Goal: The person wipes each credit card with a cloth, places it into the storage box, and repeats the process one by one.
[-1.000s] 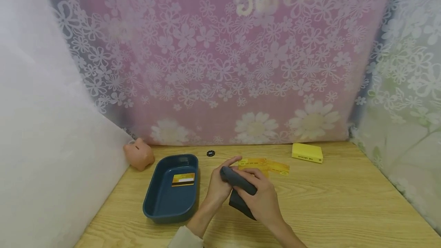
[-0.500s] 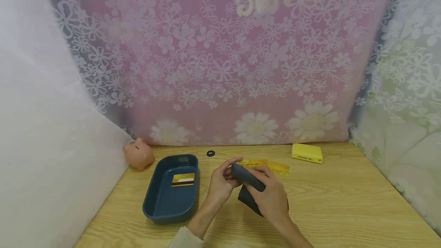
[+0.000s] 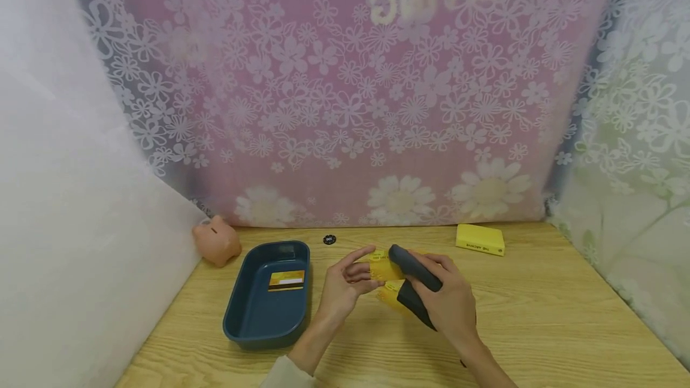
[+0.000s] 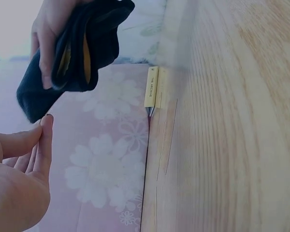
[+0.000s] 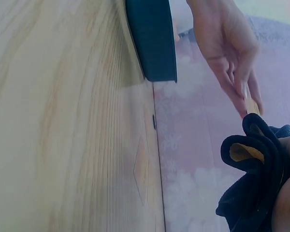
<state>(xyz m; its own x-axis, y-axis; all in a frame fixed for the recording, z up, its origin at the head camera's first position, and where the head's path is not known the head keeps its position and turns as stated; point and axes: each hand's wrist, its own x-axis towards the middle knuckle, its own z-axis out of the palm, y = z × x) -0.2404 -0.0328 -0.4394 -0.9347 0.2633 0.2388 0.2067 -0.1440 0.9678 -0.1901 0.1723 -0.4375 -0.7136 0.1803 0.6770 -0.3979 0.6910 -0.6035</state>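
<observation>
My right hand (image 3: pixel 448 299) grips a dark, folded fabric pouch (image 3: pixel 414 269) above the table. Yellow shows inside the pouch's folds in both wrist views. To its left, my left hand (image 3: pixel 339 292) pinches the edge of a yellow card (image 3: pixel 392 296) between thumb and fingertips, its other fingers spread loosely. The card's far end is hidden at the pouch; the right wrist view shows a sliver of the card (image 5: pixel 252 105) between the fingers and the pouch. Behind the hands, another yellow card (image 3: pixel 381 267) lies on the table, partly covered.
A blue tray (image 3: pixel 259 322) holding a yellow card (image 3: pixel 287 281) with a black stripe stands at the left. An orange piggy bank (image 3: pixel 217 243) is beyond it. A black chip (image 3: pixel 329 239) and a yellow book (image 3: pixel 480 239) sit along the back, before a floral curtain (image 3: pixel 350 106).
My right hand has moved right with the pouch, away from the left hand. A yellow card now shows between the left fingertips and the pouch. The left hand has barely moved.
</observation>
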